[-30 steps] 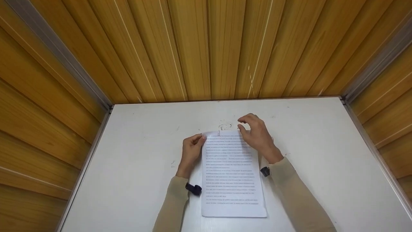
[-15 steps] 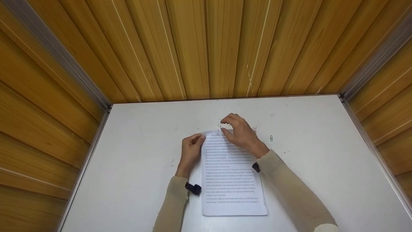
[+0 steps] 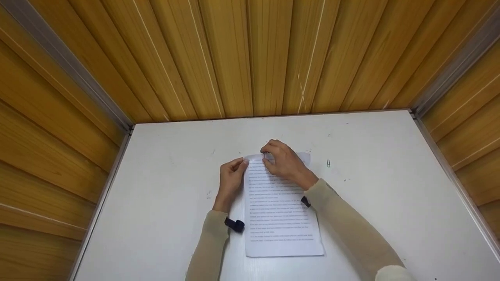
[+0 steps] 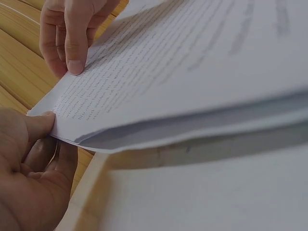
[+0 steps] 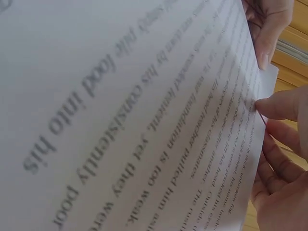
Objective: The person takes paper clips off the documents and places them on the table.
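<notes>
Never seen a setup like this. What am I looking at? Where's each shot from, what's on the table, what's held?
No machine here: just a person's two bare hands. The wide picture is from the person's head, looking down; the two close-ups are from the left and right wrists. On the white table are printed sheets, partly lifted, and, to their right, a green paper clip. The left hand pinches the sheets' top left corner. The right hand pinches a thin red clip, likely another paper clip, at their top edge.
</notes>
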Available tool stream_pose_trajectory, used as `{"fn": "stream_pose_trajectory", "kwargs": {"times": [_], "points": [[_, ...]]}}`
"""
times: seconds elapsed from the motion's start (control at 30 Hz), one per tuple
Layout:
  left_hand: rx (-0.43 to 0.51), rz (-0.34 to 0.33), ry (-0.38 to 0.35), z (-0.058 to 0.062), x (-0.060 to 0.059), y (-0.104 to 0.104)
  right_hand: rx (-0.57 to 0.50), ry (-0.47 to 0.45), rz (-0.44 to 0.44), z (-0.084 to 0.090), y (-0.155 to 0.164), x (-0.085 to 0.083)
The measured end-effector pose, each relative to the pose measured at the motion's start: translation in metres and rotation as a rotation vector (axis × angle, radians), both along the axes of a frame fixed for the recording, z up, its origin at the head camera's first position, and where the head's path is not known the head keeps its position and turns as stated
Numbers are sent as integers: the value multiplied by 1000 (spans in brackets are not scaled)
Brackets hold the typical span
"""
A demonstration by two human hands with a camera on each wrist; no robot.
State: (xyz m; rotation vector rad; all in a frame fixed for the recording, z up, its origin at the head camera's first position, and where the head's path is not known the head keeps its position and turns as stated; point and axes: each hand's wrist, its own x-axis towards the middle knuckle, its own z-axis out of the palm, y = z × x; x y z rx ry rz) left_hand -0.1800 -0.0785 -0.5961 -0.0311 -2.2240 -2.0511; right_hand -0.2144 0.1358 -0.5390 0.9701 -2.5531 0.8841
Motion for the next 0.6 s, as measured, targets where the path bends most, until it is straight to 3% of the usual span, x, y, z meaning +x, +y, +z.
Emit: {"fn": "stream_pose_trajectory", "kwargs": {"times": [0.33, 0.6], "points": [[21, -14, -2, 1, 0, 0, -35, -25, -15, -3, -2, -1], [28, -21, -5, 0, 1, 0, -36, 9, 12, -3, -4, -3]]}}
